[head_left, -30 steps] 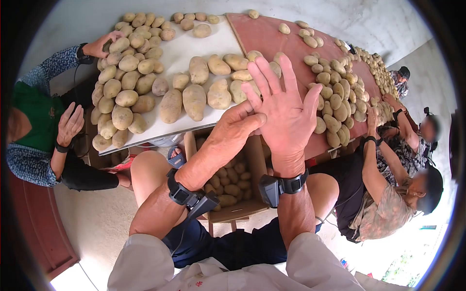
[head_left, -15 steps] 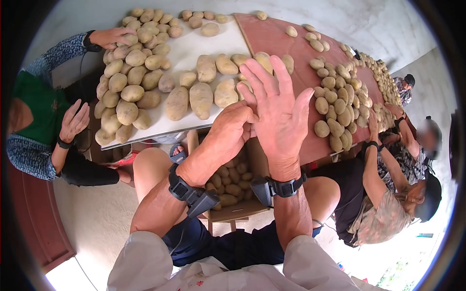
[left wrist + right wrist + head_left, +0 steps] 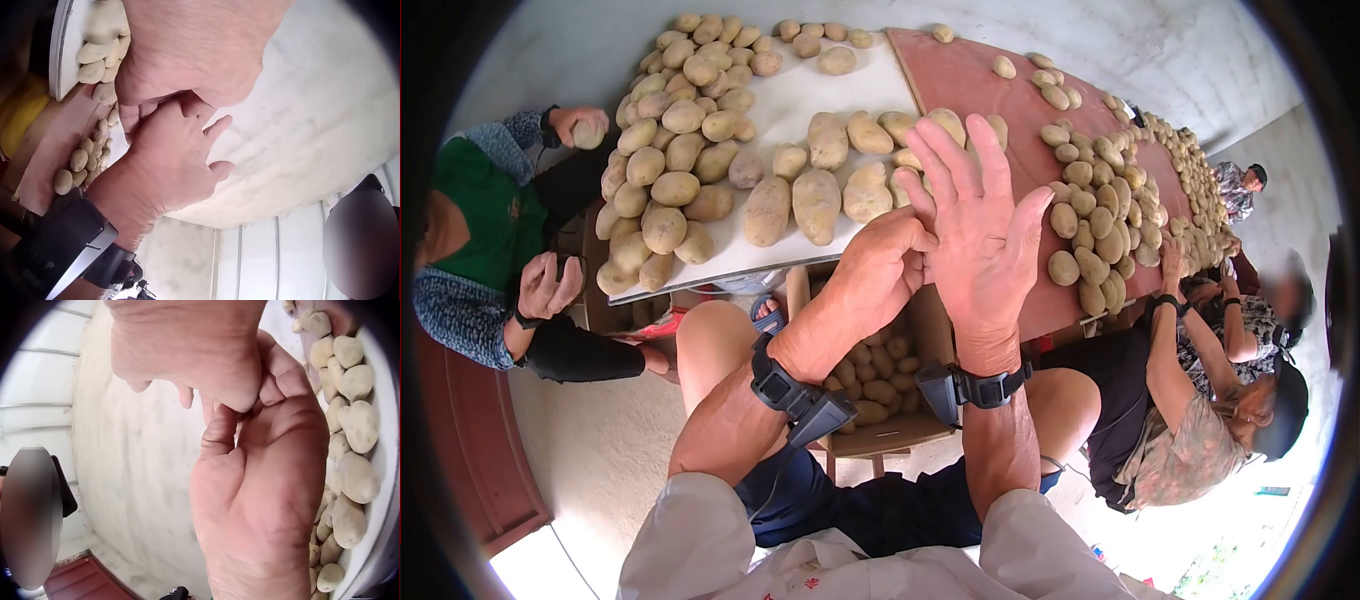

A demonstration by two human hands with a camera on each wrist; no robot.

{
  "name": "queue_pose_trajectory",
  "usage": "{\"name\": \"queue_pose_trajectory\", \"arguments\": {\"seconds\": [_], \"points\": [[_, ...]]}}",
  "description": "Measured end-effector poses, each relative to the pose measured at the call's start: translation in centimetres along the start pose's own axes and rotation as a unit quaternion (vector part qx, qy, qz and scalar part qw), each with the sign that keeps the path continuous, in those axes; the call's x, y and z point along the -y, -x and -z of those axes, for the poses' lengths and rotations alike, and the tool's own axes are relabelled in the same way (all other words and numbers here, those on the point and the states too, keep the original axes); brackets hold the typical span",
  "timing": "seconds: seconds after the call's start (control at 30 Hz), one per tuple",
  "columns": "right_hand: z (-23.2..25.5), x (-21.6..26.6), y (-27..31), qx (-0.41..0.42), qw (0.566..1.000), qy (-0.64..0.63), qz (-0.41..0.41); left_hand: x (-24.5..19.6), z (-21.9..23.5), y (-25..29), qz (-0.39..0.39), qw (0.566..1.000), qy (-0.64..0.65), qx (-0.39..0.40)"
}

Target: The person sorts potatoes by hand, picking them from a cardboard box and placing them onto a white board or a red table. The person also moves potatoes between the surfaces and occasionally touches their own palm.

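Both hands are raised above the near edge of the potato-covered table. The right hand point(image 3: 982, 235) is palm up with its fingers extended and thumb spread. Curled fingers of the left hand point(image 3: 875, 265) grip the right hand's little-finger side, around the little finger. In the left wrist view, the left hand point(image 3: 194, 50) covers part of the right hand point(image 3: 165, 156). The right wrist view shows the left palm point(image 3: 269, 481) beside the right hand point(image 3: 187, 347); their contact is partly hidden. Large potatoes point(image 3: 815, 205) lie on the white tabletop point(image 3: 785, 95) beyond them.
A cardboard box point(image 3: 890, 437) of potatoes stands between the knees. Potatoes are heaped on the white top's left side and the red tabletop point(image 3: 960, 85). A person in green point(image 3: 485, 205) sits left, holding a potato point(image 3: 587, 134); several people are at the right.
The left hand's thumb and fingers have shifted from the right palm's edge to curl around the little finger. The person at the left has moved a potato away from the heap.
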State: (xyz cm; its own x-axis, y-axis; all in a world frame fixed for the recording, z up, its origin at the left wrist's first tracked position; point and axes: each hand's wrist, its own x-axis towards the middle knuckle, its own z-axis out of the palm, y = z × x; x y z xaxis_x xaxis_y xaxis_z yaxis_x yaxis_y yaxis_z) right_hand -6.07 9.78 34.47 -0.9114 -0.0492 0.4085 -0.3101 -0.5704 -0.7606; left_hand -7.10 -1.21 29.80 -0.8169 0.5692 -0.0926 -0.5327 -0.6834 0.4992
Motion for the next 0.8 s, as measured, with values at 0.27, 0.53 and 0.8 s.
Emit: {"name": "queue_pose_trajectory", "arguments": {"seconds": [0.27,0.53,0.8], "points": [[0.0,0.4,-0.2,-0.035,0.994,-0.101,-0.001,0.5,1.0,-0.1,0.0,0.996,-0.035,0.085],[-0.3,0.0,-0.1,-0.036,0.996,-0.075,0.013,0.5,-0.6,0.2,-0.024,1.0,0.003,0.014],[-0.4,-0.5,-0.2,-0.031,0.998,-0.058,0.025,0.5,-0.1,0.1,-0.027,0.999,-0.002,0.022]]}}
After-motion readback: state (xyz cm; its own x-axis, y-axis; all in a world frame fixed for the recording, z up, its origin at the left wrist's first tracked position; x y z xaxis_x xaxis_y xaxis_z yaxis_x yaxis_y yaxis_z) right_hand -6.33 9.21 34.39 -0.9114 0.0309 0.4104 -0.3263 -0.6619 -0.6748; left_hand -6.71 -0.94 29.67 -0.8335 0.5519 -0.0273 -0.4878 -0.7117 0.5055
